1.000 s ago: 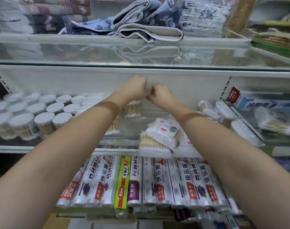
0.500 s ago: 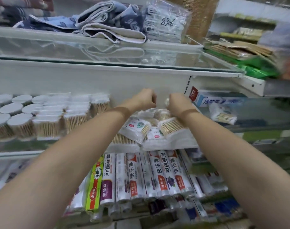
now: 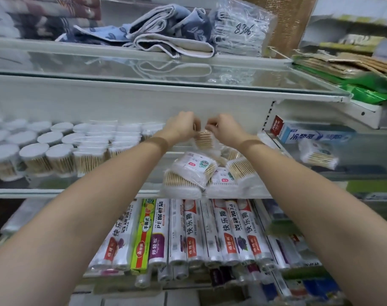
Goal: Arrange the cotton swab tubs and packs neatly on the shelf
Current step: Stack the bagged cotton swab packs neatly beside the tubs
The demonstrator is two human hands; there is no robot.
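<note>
Rolls of boxed plastic wrap [image 3: 194, 230] are ranged on the lowest shelf. Above them, on the glass middle shelf [image 3: 55, 191], a loose heap of clear cotton swab packs [image 3: 188, 175] is piled, with white-lidded round swab tubs [image 3: 49, 151] grouped to the left. Over the heap, one small clear pack of wooden-stemmed swabs [image 3: 203, 139] is pinched between the curled left hand [image 3: 182, 125] and the curled right hand [image 3: 224, 127]. Folded blue-grey towels [image 3: 170, 32] are stacked on the top shelf.

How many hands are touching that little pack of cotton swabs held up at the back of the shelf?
2: the left hand pinches the cotton swab pack at its left top corner, the right hand at its right.
</note>
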